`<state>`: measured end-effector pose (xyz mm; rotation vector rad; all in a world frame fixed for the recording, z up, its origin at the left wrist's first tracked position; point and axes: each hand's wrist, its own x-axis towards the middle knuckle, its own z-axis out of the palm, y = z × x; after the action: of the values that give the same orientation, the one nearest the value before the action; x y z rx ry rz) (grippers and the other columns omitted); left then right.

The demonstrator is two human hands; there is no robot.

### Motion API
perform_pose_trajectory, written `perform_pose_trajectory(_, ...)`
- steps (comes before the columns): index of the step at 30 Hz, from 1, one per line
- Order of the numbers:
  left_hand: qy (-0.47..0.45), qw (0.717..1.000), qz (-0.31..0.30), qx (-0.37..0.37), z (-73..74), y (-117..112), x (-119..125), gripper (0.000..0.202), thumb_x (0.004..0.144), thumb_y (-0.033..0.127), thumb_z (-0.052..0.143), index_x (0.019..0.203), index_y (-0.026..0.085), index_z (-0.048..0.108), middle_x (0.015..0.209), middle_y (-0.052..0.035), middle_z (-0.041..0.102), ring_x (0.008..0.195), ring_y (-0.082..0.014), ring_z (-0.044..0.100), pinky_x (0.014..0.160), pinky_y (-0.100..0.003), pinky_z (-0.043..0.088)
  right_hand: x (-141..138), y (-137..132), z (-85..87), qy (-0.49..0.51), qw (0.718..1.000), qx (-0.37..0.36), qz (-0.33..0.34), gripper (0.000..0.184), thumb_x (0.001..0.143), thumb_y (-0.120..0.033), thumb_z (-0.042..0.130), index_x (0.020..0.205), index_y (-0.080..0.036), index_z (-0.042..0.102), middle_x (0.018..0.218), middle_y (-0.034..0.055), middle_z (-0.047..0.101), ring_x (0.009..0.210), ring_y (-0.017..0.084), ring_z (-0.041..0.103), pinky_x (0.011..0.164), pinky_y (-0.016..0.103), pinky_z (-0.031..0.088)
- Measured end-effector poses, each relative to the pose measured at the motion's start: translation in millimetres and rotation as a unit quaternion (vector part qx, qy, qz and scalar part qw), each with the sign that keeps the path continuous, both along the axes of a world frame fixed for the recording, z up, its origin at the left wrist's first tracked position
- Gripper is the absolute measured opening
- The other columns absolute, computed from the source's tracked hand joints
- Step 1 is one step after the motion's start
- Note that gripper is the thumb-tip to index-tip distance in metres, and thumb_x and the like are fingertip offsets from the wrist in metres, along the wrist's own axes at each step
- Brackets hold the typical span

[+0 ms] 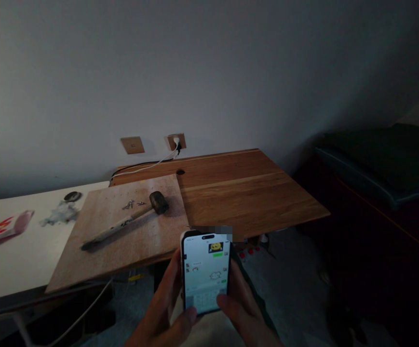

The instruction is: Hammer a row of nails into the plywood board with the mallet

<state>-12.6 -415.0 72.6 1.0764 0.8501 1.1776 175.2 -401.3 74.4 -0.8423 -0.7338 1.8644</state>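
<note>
A smartphone (205, 270) is held upright in front of me, its lit screen showing a chat with a keyboard at the bottom. My left hand (166, 308) is closed round its left edge, the thumb at the lower left of the screen. Round the right edge wraps my right hand (243, 303), its thumb over the keyboard. Beyond the phone, a mallet (129, 220) with a dark head and a worn, pale handle lies on a wooden board (104, 260). Several small metal pieces (129, 204), too small to name, lie near its head.
The board rests across a white tabletop (24, 265) and a brown wooden tabletop (249, 188). At left are a red-and-white packet (5, 229), crumpled clear plastic (61, 213) and a dark round object (73, 196). Cables run to a wall socket (176, 141). A dark cushion (383, 159) lies at right.
</note>
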Motion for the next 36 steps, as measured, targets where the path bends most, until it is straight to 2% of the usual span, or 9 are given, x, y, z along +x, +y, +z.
perform_pose_trajectory(7, -0.007, 0.999, -0.025, -0.029, 6.8, 0.2, 1.0, 0.068, 0.102, 0.043, 0.064, 0.163, 0.037, 0.036, 0.172, -0.0085, 0.034, 0.158, -0.0378, 0.031, 0.121, -0.050, 0.044, -4.9, 0.2, -3.1, -0.006, 1.000, -0.008, -0.016, 0.058, 0.085, -0.059, 0.081, 0.135, -0.035, 0.064, 0.138, 0.0055, 0.071, 0.141, 0.031, 0.056, 0.113, 0.048, 0.050)
perform_pose_trajectory(11, 0.019, 0.998, -0.019, -0.048, 11.6, 0.3, -0.3, 0.068, 0.101, 0.042, 0.064, 0.163, 0.036, 0.036, 0.172, -0.0081, 0.035, 0.157, -0.0382, 0.033, 0.114, -0.047, 0.052, -6.3, 0.2, -3.8, 0.007, 1.000, -0.001, -0.017, 0.060, 0.082, -0.056, 0.084, 0.134, -0.034, 0.064, 0.135, 0.0061, 0.072, 0.134, 0.033, 0.061, 0.108, 0.049, 0.053)
perform_pose_trajectory(15, 0.025, 0.998, 0.003, -0.059, 11.2, -0.1, 0.8, 0.068, 0.100, 0.045, 0.065, 0.161, 0.035, 0.038, 0.170, -0.0113, 0.037, 0.150, -0.0411, 0.042, 0.092, -0.039, 0.064, -7.3, 2.1, -5.2, 0.032, 0.999, 0.042, -0.010, 0.060, 0.086, -0.055, 0.081, 0.137, -0.032, 0.061, 0.127, 0.0088, 0.075, 0.124, 0.034, 0.068, 0.100, 0.051, 0.057)
perform_pose_trajectory(18, 0.019, 0.998, 0.000, -0.060, 12.3, 1.5, 3.4, 0.068, 0.101, 0.048, 0.062, 0.162, 0.033, 0.036, 0.170, -0.0133, 0.036, 0.145, -0.0424, 0.048, 0.079, -0.033, 0.065, -6.8, 3.9, -6.2, 0.033, 0.998, 0.054, 0.010, 0.062, 0.088, -0.056, 0.078, 0.140, -0.030, 0.058, 0.124, 0.0096, 0.075, 0.118, 0.033, 0.071, 0.096, 0.051, 0.059)
perform_pose_trajectory(22, 0.033, 0.998, 0.015, -0.056, 15.6, 3.7, 5.6, 0.061, 0.104, 0.042, 0.059, 0.161, 0.033, 0.039, 0.166, -0.0115, 0.044, 0.147, -0.0395, 0.047, 0.084, -0.032, 0.063, -5.6, 4.8, -6.6, 0.028, 0.997, 0.059, 0.029, 0.067, 0.088, -0.057, 0.078, 0.143, -0.028, 0.054, 0.125, 0.0108, 0.074, 0.112, 0.031, 0.073, 0.094, 0.049, 0.060)
perform_pose_trajectory(26, 0.007, 0.999, -0.005, -0.048, 12.5, 2.2, 4.0, 0.063, 0.104, 0.041, 0.059, 0.161, 0.036, 0.035, 0.166, -0.0109, 0.042, 0.144, -0.0391, 0.050, 0.079, -0.031, 0.063, -4.9, 4.2, -3.7, 0.005, 0.997, 0.067, 0.023, 0.065, 0.088, -0.058, 0.076, 0.143, -0.029, 0.055, 0.125, 0.0106, 0.075, 0.114, 0.032, 0.073, 0.095, 0.049, 0.059)
perform_pose_trajectory(29, -0.015, 0.999, -0.021, -0.037, 6.7, 1.3, 1.5, 0.069, 0.100, 0.042, 0.065, 0.162, 0.035, 0.034, 0.165, -0.0131, 0.042, 0.146, -0.0407, 0.046, 0.087, -0.037, 0.064, -4.7, 4.1, 0.1, -0.006, 0.997, 0.074, 0.025, 0.066, 0.085, -0.060, 0.078, 0.140, -0.028, 0.058, 0.121, 0.0111, 0.076, 0.123, 0.035, 0.069, 0.096, 0.048, 0.059)
perform_pose_trajectory(32, -0.019, 0.999, -0.021, -0.041, 3.1, 2.6, -0.6, 0.079, 0.095, 0.044, 0.072, 0.163, 0.031, 0.033, 0.158, -0.0171, 0.049, 0.148, -0.0436, 0.041, 0.097, -0.046, 0.061, -4.8, 4.3, 3.8, -0.011, 0.997, 0.073, 0.030, 0.066, 0.083, -0.061, 0.080, 0.138, -0.029, 0.060, 0.121, 0.0108, 0.076, 0.133, 0.036, 0.062, 0.098, 0.048, 0.059)
perform_pose_trajectory(36, -0.012, 0.998, -0.024, -0.049, 2.2, 4.2, -3.0, 0.080, 0.091, 0.050, 0.075, 0.160, 0.032, 0.037, 0.152, -0.0182, 0.053, 0.140, -0.0441, 0.050, 0.098, -0.052, 0.060, -2.6, 1.9, 8.0, -0.032, 0.997, 0.069, 0.024, 0.067, 0.078, -0.065, 0.083, 0.133, -0.030, 0.066, 0.128, 0.0109, 0.074, 0.144, 0.038, 0.051, 0.107, 0.051, 0.053)
